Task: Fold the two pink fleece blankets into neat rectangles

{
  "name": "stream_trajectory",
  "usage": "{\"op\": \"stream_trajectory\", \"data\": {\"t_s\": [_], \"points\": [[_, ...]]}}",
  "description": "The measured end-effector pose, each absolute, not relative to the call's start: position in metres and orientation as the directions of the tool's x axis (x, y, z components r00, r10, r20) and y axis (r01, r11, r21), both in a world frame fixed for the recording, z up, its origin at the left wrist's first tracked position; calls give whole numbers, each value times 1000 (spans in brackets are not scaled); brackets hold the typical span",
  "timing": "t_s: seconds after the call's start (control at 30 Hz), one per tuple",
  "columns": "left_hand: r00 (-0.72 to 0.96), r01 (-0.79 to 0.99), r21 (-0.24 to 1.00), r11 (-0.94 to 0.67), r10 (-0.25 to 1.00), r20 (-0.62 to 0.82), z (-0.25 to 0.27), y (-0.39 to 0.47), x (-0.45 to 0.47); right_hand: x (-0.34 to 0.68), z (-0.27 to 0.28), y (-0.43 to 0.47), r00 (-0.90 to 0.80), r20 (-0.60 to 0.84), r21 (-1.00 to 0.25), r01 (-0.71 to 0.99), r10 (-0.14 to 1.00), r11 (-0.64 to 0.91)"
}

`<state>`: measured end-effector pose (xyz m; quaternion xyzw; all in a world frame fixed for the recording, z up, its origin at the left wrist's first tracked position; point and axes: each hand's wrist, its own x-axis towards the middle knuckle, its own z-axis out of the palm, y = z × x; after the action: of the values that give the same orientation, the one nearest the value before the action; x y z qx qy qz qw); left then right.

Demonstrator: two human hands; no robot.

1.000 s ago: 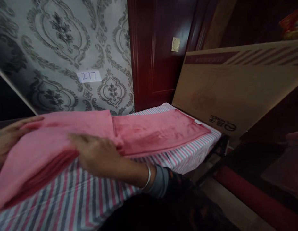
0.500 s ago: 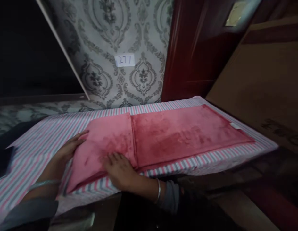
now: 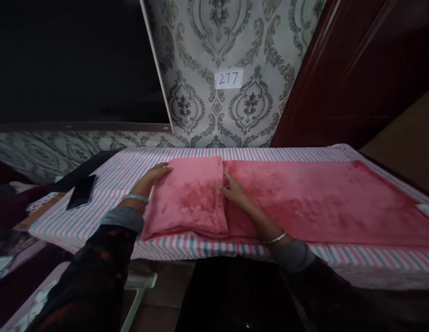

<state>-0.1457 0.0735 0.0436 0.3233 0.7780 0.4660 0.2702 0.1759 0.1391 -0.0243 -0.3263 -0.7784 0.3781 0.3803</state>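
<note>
A pink plush blanket (image 3: 304, 198) lies lengthwise on the table, its left end folded over into a thicker, roughly square section (image 3: 187, 189). My left hand (image 3: 157, 174) rests at the upper left edge of that section, fingers stretched out over it. At the section's right edge, my right hand (image 3: 235, 190) touches the layers with its thumb and fingers apart. A pale tag (image 3: 426, 211) shows at the blanket's far right. Darker brushed patches mark the pile.
A striped cloth (image 3: 114, 184) covers the table. On it, to the left, lies a dark phone (image 3: 82, 191). Behind are a large black screen (image 3: 69, 60), patterned wallpaper with a "277" paper (image 3: 229, 79), and a dark red wooden panel (image 3: 356, 92). A brown board (image 3: 408, 138) stands at right.
My right hand has moved from the top of the folded section to its right edge. My left hand stays by the left edge. The view has shifted left.
</note>
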Motion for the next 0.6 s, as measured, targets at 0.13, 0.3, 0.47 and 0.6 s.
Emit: {"op": "stream_trajectory", "data": {"t_s": [0.13, 0.3, 0.47, 0.6], "points": [[-620, 409, 884, 226, 780, 88, 46, 84, -131, 160, -33, 148, -500, 253, -843, 305, 828, 442], [-581, 556, 820, 133, 768, 269, 35, 77, -130, 156, -48, 146, -390, 331, -864, 241, 859, 443], [-695, 400, 833, 383, 719, 3, 26, 62, -138, 157, -46, 151, -399, 280, -878, 262, 873, 401], [-698, 267, 881, 390, 709, -103, 29, 40, -131, 155, -34, 153, -478, 261, -856, 287, 838, 431]]}}
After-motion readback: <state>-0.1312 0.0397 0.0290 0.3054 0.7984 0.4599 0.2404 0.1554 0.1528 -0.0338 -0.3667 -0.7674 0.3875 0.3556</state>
